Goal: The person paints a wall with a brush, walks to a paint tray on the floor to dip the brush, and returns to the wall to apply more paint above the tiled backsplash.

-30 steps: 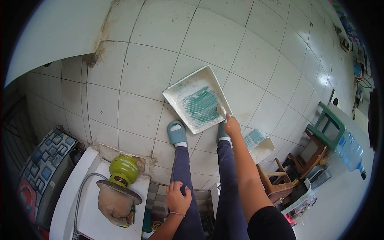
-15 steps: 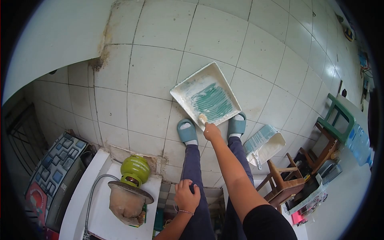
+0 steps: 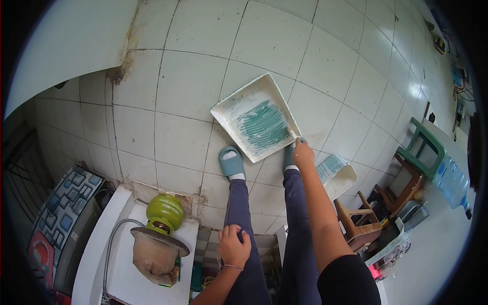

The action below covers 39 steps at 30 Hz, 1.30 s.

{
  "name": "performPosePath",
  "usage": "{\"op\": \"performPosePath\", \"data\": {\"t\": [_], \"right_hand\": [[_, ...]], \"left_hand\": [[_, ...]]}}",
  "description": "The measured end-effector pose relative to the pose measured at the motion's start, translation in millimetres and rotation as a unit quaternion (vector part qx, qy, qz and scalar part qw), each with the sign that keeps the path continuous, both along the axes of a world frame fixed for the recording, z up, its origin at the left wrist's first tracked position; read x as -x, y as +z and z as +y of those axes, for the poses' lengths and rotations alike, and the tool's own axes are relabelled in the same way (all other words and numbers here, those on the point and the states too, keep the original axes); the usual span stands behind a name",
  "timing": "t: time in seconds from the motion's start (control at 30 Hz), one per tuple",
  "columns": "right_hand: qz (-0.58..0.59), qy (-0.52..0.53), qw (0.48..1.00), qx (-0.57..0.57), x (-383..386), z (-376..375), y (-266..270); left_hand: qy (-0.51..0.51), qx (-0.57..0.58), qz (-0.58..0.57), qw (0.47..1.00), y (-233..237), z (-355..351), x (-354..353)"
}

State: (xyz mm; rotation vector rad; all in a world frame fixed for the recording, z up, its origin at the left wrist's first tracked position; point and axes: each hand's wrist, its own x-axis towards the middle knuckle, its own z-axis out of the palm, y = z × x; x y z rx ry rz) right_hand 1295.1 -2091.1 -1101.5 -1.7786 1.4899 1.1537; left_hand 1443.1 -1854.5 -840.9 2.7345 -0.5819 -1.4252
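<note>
- Holds the two hands well apart from each other.
- Curls the right hand (image 3: 304, 153) around a pale tool (image 3: 294, 134), mostly hidden by the fingers, at the near right corner of a tray (image 3: 235, 134).
- Rests the left hand (image 3: 235, 247) on the left knee, fingers loosely bent, thumb apart.
- On the floor tiles (image 3: 190, 84), just past the right hand and to its left, well ahead of the left hand: that same tray, square, shallow and off-white, with raised walls and one corner pointing away.
- Inside, beside the right hand: a teal patch (image 3: 263, 126) raked into ridges, edged by whitish smears that reach the walls.
- Ahead of the left hand, and just beside the right: blue-grey slippers (image 3: 232, 161), the second partly hidden.
- To the right of the right hand, near: a white and teal container (image 3: 333, 168), tipped on its side; any print too small to read.
- To the left of the left hand: a green gas cylinder (image 3: 165, 211), with white lettering too blurred to make out.
- Far right of both hands: a green plastic stool (image 3: 432, 150) and a clear bluish bottle (image 3: 452, 183) with a dark cap.
</note>
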Motion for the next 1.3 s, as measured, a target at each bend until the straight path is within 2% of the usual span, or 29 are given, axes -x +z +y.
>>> {"op": "performPosePath", "data": {"t": [0.13, 0.33, 0.57, 0.7, 0.83, 1.03, 1.13, 1.3], "right_hand": [[-0.012, -0.052, 0.998, 0.031, 5.4, 13.7, -18.8], [-0.045, -0.103, 0.993, -0.045, -31.0, 81.7, -29.4], [-0.081, -0.064, 0.986, -0.133, -59.7, 127.7, -26.8], [-0.13, -0.03, 0.981, -0.143, -49.9, 115.1, -26.7], [-0.214, -0.085, 0.971, -0.06, -32.8, 81.0, -34.2], [-0.132, -0.113, 0.977, 0.125, -52.6, 7.6, -8.0], [-0.119, -0.134, 0.975, 0.133, -63.1, -7.7, -16.2], [-0.11, -0.155, 0.98, 0.055, -86.5, 20.8, -37.9]], "left_hand": [[-0.002, 0.005, -0.005, 1.0, -2.2, 0.2, -0.7], [-0.01, -0.001, -0.004, 1.0, -2.3, -2.1, 0.8], [-0.013, -0.013, 0.001, 1.0, -2.5, -2.0, 3.1], [-0.014, 0.0, -0.01, 1.0, -2.9, -0.5, 4.9], [-0.01, 0.002, -0.01, 1.0, -3.5, -2.3, 4.1], [-0.01, -0.012, -0.012, 1.0, -5.2, -3.4, 8.3], [-0.011, -0.021, -0.014, 1.0, -4.7, -4.9, 9.3], [-0.003, -0.025, -0.013, 1.0, -4.1, -5.5, 7.5]]}}
